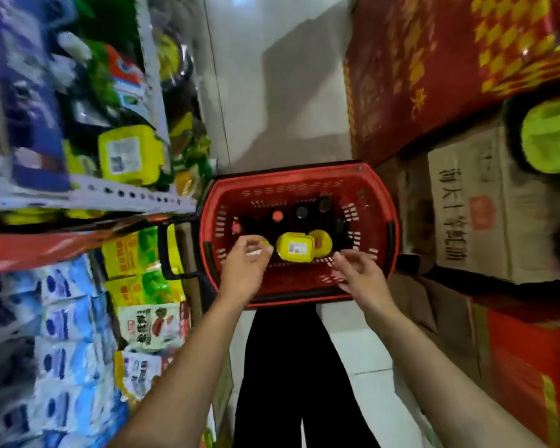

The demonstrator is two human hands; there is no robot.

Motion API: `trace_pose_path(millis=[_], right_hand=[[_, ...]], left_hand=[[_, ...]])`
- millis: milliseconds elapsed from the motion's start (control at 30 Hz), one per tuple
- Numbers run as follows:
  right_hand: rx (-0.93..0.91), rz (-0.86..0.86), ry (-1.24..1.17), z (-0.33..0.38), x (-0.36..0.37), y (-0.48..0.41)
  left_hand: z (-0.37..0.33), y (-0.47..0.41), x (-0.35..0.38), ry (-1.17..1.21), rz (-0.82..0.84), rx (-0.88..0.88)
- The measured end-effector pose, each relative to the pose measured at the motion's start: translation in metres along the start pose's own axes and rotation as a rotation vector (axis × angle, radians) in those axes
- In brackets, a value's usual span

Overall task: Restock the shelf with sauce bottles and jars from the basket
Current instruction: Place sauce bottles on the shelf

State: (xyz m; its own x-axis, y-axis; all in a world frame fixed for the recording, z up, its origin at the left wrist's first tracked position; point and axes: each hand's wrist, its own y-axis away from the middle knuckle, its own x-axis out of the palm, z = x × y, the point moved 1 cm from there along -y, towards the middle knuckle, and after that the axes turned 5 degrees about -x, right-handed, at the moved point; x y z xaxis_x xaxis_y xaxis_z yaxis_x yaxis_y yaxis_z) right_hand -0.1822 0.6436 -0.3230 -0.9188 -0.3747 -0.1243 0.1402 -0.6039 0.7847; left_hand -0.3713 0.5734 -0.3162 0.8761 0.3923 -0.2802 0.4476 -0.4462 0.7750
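At nine o'clock the shelf carries a yellow tub. The left hand reaches over the red basket at its seven o'clock, fingers curled at a small yellow lid; whether they grip it cannot be told. Inside the basket, dark bottles stand toward twelve o'clock, with a square yellow jar and a round yellow jar touching at six. The right hand hovers at five o'clock, fingers loosely spread and holding nothing. A cardboard box sits at three o'clock.
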Motion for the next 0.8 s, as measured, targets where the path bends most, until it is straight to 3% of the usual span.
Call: trace_pose_path(millis=[200,367,567,667,800], right_hand=[[-0.079,-0.132,0.021,-0.044,0.006,-0.125],[-0.14,-0.127,0.057,-0.074,0.015,-0.215],[-0.369,-0.029,0.446,-0.09,0.02,-0.275],[-0.466,-0.018,0.591,-0.093,0.023,-0.288],[-0.562,-0.03,0.589,-0.091,0.024,-0.296]], left_hand=[[0.032,-0.116,0.06,-0.223,0.044,0.089],[0.053,-0.202,0.096,-0.569,0.019,0.305],[0.069,-0.257,0.118,-1.092,0.04,0.604],[0.072,-0.266,0.125,-1.154,0.028,0.664],[0.076,-0.272,0.131,-1.154,0.043,0.665]])
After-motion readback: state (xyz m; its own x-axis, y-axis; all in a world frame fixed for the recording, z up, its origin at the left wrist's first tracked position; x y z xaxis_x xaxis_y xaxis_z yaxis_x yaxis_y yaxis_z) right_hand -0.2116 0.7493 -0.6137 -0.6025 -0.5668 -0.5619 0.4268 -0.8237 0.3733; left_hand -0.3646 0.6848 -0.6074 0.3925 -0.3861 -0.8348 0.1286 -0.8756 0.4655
